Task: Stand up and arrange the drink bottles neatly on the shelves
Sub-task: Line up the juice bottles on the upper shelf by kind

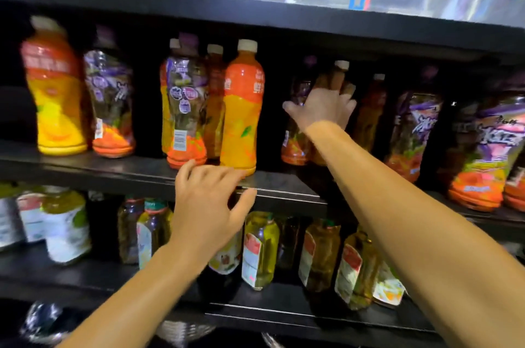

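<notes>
Our right hand reaches deep into the middle shelf, fingers wrapped round a dark bottle at the back. Our left hand hovers loose and empty by the orange bottle. We should pull the dark one forward slowly, clear of its neighbours.

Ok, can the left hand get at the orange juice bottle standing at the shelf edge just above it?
Probably yes. The left hand hovers open at the shelf edge right below the orange juice bottle, whose front is unobstructed. The purple-label bottle stands close on its left, so finger room there looks tight.
</notes>
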{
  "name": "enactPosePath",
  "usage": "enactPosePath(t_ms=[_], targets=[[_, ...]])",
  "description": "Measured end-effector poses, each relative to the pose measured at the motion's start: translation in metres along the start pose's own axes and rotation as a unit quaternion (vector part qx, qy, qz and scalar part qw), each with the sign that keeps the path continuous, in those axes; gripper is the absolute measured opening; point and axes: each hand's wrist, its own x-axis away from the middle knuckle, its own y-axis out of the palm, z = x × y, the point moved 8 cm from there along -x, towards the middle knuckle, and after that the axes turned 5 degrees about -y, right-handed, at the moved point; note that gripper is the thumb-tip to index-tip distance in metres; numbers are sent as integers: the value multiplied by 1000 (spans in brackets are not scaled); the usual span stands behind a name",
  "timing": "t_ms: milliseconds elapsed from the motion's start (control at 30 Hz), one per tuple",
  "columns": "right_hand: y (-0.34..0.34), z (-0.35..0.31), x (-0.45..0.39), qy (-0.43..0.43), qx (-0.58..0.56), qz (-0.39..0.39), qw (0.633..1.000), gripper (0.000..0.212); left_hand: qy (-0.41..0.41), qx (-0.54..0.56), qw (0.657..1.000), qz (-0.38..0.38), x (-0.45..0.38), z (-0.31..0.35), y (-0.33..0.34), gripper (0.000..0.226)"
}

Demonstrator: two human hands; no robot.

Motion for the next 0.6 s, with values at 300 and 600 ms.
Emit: enactPosePath(t_ms=[300, 600], targets=[[5, -3, 13, 39, -142, 23, 989, 69, 27, 1, 1000, 5, 13, -1, 6, 42], [-43, -1, 63, -58, -322, 130, 936, 77, -145, 165, 971, 92, -56, -58, -41, 60]])
